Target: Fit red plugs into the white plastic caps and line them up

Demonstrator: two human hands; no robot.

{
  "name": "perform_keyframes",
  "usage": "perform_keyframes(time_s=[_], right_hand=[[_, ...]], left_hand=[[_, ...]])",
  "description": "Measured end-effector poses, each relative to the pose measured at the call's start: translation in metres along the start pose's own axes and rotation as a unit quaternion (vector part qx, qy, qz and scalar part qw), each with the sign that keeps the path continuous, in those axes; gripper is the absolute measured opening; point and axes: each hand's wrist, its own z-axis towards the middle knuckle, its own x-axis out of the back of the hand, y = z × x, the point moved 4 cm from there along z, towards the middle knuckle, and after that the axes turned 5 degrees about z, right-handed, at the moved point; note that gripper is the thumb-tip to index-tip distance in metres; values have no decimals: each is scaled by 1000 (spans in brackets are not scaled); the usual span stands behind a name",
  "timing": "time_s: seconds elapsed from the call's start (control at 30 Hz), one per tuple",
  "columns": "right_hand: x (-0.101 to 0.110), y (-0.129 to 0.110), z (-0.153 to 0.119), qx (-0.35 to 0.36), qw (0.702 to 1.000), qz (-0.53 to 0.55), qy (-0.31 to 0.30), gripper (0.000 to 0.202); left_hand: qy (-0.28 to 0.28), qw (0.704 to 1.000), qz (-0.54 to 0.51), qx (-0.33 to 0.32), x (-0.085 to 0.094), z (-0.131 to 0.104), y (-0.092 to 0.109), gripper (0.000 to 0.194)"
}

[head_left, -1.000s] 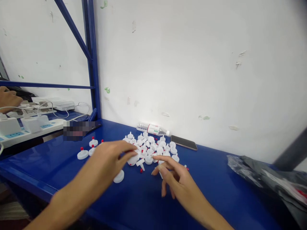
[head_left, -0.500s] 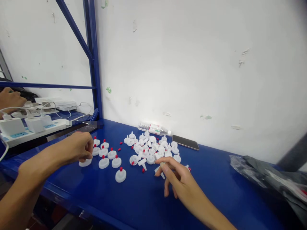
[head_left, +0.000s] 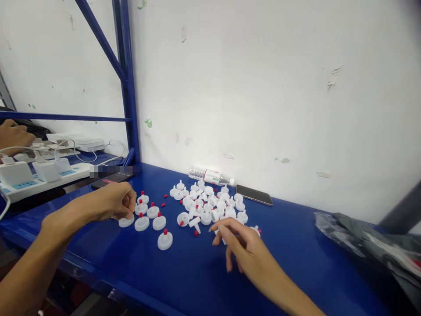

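My left hand [head_left: 120, 199] has its fingers closed on top of a white round cap [head_left: 126, 221], which rests on the blue table [head_left: 131, 272]. Beside it, several white caps with red tips, such as this front one [head_left: 165, 240], stand upright. My right hand [head_left: 240, 239] hovers with fingers apart at the near right edge of a pile of loose white nozzle caps [head_left: 206, 218]. Small red tips [head_left: 196, 233] lie among and around the pile. A white nozzle piece is partly hidden behind my right fingers.
A clear bottle [head_left: 212, 176] and a phone [head_left: 254, 195] lie behind the pile. At the left are a power strip [head_left: 49, 180], another phone [head_left: 113, 177] and a person's hand [head_left: 15, 137]. Plastic bags [head_left: 371, 245] lie at the right.
My left hand has shifted right together with the cap under its fingers, closer to the other red-tipped caps. My right hand has barely moved.
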Motion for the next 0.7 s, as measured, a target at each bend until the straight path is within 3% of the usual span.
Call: perform_keyframes(time_s=[0.1, 0.37, 0.7], right_hand=[[0, 2, 0, -6, 1000, -3, -4, 38], [0, 4, -1, -11, 1000, -6, -10, 37], [-2, 3, 0, -10, 1000, -8, -22, 38]], left_hand=[[-33, 999, -4, -6, 5, 0, 7, 5], [-59, 998, -18, -3, -2, -3, 13, 4], [-28, 999, 31, -3, -1, -4, 20, 7]])
